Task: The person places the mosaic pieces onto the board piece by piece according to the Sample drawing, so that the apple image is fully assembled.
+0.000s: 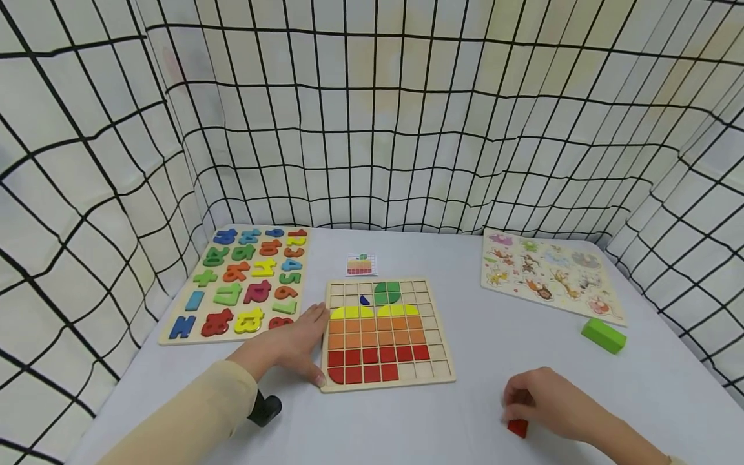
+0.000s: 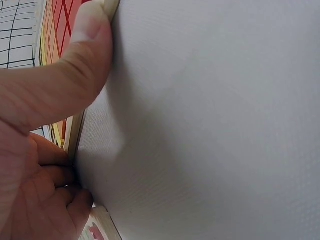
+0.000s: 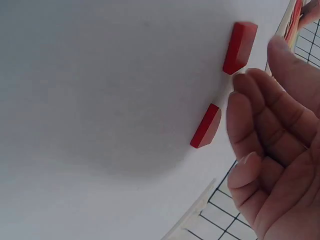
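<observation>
My left hand (image 1: 299,342) rests along the left edge of a wooden grid board (image 1: 444,369), with the thumb (image 2: 90,37) on its near left corner. Red, orange, yellow and green tiles fill much of the grid, and a small blue tile (image 1: 364,300) sits near the top. My right hand (image 1: 543,400) is low over the table to the right, fingers loosely bent with nothing between them. Beside its fingertips, the right wrist view has two red tiles (image 3: 240,47) on the white cloth; only one red tile (image 1: 518,427) shows in the head view.
A small picture card (image 1: 361,264) lies behind the board. At left is a letter and number puzzle (image 1: 168,337), at back right an animal puzzle (image 1: 610,315). A green block (image 1: 604,336) lies before the latter. Black netting (image 1: 374,129) encloses the table's far sides.
</observation>
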Available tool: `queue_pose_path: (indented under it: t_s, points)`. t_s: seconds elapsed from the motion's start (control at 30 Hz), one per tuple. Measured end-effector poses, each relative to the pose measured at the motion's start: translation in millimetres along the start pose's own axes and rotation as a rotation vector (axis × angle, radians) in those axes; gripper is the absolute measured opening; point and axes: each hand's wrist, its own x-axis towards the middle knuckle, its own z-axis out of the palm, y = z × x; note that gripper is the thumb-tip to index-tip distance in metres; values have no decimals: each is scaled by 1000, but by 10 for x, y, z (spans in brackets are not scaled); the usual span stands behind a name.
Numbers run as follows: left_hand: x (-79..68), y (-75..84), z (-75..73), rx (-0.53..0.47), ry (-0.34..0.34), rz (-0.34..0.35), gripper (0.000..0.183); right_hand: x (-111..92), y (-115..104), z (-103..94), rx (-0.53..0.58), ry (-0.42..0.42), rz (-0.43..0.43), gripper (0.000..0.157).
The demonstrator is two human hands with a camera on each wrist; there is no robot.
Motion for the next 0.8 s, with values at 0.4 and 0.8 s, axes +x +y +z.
queue_pose_path:
  t_s: [0.4, 0.8]
  points:
    - [0, 10, 11, 10, 1, -10, 122, -139, 35, 190, -129, 49, 51, 20]
    - [-4, 8, -2, 6, -4, -4, 123, 212, -223, 181, 227, 85, -77, 10]
